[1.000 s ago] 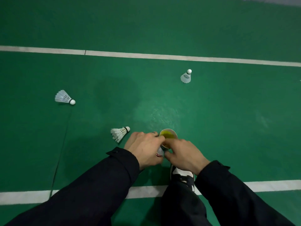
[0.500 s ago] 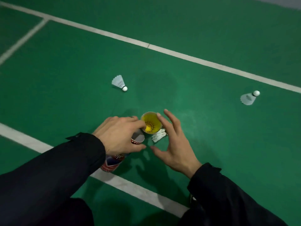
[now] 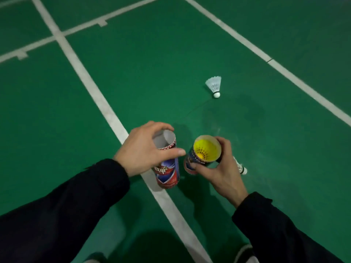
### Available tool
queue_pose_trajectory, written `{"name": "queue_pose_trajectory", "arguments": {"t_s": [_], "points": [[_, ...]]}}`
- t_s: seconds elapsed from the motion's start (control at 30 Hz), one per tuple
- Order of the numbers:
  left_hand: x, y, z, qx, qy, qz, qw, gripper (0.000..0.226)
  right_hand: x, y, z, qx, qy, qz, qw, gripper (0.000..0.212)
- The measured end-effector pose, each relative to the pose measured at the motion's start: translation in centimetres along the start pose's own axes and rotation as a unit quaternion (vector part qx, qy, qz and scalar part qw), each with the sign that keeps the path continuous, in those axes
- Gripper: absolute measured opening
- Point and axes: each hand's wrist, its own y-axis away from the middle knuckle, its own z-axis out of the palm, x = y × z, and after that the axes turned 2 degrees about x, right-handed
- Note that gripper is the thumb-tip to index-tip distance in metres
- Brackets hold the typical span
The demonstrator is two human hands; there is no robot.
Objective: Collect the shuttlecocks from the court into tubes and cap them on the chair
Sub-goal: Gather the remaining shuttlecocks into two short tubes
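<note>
My left hand [image 3: 141, 149] grips the open top of a red and blue tube [image 3: 168, 170] whose inside looks white and empty. My right hand [image 3: 221, 168] grips a second tube [image 3: 191, 164] just to its right. A yellow shuttlecock [image 3: 205, 150] sits inside this second tube, near the mouth. One white shuttlecock [image 3: 215, 86] lies on the green court ahead, cork toward me. Another white shuttlecock [image 3: 241, 167] lies on the floor just behind my right hand, mostly hidden by it.
White court lines [image 3: 106, 111] cross the green floor, one running under the tubes, another at the far right [image 3: 296, 78]. My shoes [image 3: 245, 253] show at the bottom edge. No chair is in view.
My right hand, open half a second ago, now grips the tube with the yellow shuttlecock. The two tubes have come apart, one per hand. The view has swung left across the court.
</note>
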Motion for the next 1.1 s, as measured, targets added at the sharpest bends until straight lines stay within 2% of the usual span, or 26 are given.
{"name": "queue_pose_trajectory", "arguments": {"t_s": [0.1,0.23,0.47,0.57,0.63,0.7,0.73,0.77,0.83,0.87,0.93,1.0,1.07,1.1], "points": [[0.0,1.6,0.6,-0.031,0.002,0.014,0.999,0.057,-0.1,0.5,0.3,0.006,-0.012,-0.017,1.0,0.073],[0.4,2.5,3.0,-0.075,-0.087,0.077,0.99,0.078,1.0,0.6,0.7,0.014,0.046,-0.037,0.998,0.07],[-0.6,2.8,5.1,-0.017,-0.058,0.113,0.992,0.079,2.2,-0.2,1.1,0.003,0.104,-0.01,0.995,0.08],[-1.0,2.9,5.2,0.019,-0.021,0.098,0.995,0.078,2.7,0.4,0.4,-0.029,0.119,0.022,0.992,0.1],[-1.1,2.9,5.3,0.032,-0.012,0.09,0.995,0.078,2.9,1.5,-0.6,-0.029,0.121,0.032,0.992,0.105],[-1.0,3.0,5.5,0.044,-0.003,0.085,0.995,0.078,3.6,2.1,-1.9,0.044,0.151,0.009,0.987,0.093],[-1.0,3.2,5.6,0.049,0.002,0.082,0.995,0.077,4.3,2.0,-2.7,0.08,0.206,-0.008,0.975,0.085],[-0.8,3.3,5.8,0.054,0.007,0.08,0.995,0.078,5.0,1.6,-3.5,0.084,0.288,-0.023,0.954,0.078],[-0.7,3.5,6.1,0.059,0.011,0.076,0.995,0.083,6.8,1.0,-5.1,0.01,0.423,-0.014,0.906,0.059],[-0.7,3.6,6.1,0.058,0.011,0.074,0.996,0.087,7.8,0.7,-5.7,-0.019,0.442,0.003,0.897,0.045],[-0.8,3.7,6.2,0.049,0.011,0.068,0.996,0.099,7.7,0.8,-6.5,-0.003,0.408,0.022,0.913,0.018],[-1.1,3.9,6.3,0.047,0.014,0.068,0.996,0.114,5.6,1.7,-7.1,0.109,0.27,0.016,0.957,0.02],[-1.1,4.1,6.5,0.049,0.021,0.082,0.995,0.127,0.8,3.6,-7.1,0.207,0.091,-0.072,0.971,0.022],[-1.0,4.3,6.6,0.05,0.026,0.091,0.994,0.13,-1.9,4.6,-6.8,0.207,0.027,-0.13,0.969,0.019]]}}
